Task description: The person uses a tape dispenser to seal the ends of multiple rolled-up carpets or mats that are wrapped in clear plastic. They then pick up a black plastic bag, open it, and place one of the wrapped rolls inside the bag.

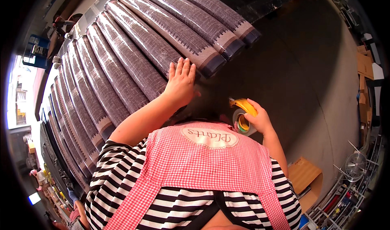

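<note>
A row of grey patterned rugs (pixel 136 37), rolled up and wrapped in shiny clear plastic, lies side by side from the far middle to the left. My left hand (pixel 181 83) rests flat near the close end of one roll (pixel 156 47), its fingers stretched out over the plastic. To the right of the rolls, my right hand (pixel 260 118) grips a yellow tape dispenser (pixel 245 106) at chest height. A wide roll of tape (pixel 239 120) sits on the dispenser, which touches none of the rugs. My right fingers partly hide its handle.
Dark shaded floor (pixel 284 67) stretches to the right of the rolls. An open cardboard box (pixel 306 177) stands at lower right, near a metal rack (pixel 349 193) and a fan (pixel 356 165). Another person's arm (pixel 81 213) shows at lower left. A blue bin (pixel 36 51) is at far left.
</note>
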A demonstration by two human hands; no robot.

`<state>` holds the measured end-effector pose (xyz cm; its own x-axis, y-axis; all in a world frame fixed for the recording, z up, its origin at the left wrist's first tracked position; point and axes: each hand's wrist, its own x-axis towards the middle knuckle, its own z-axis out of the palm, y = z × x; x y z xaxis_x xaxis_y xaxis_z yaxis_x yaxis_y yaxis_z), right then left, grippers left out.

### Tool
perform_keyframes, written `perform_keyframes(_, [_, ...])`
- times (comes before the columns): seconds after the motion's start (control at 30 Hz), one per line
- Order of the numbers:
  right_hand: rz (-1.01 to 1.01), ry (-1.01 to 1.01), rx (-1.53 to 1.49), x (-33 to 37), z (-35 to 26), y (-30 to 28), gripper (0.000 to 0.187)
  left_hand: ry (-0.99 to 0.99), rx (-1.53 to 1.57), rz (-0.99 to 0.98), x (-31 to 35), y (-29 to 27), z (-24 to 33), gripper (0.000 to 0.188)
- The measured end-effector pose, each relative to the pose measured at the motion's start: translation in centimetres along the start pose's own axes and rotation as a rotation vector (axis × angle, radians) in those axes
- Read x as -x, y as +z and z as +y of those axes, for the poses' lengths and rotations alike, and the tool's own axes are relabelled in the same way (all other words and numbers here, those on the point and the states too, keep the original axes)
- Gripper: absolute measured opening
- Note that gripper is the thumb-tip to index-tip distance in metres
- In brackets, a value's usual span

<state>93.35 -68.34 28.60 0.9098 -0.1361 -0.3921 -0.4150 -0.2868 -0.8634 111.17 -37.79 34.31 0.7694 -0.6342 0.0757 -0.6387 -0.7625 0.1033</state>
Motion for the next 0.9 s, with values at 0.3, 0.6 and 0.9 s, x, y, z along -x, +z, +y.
perform_keyframes(0.3, [0.138, -0.158, -0.012, -1.2, 1.4, -1.8, 0.065, 0.372, -0.123, 0.05, -7.0, -0.7, 0.7, 0.061])
perform_keyframes(0.6, [0.118, -0.145, -0.007, -1.7, 3.9, -2.8, 0.065, 0.184, -0.021, 0.13, -2.8, 0.5, 1.7, 0.055])
perform_keyframes(0.9, [0.078, -0.165, -0.02, -3.4, 4.0, -3.4, 0.066, 0.21, -0.224, 0.07, -3.6, 0.9, 1.9, 0.095])
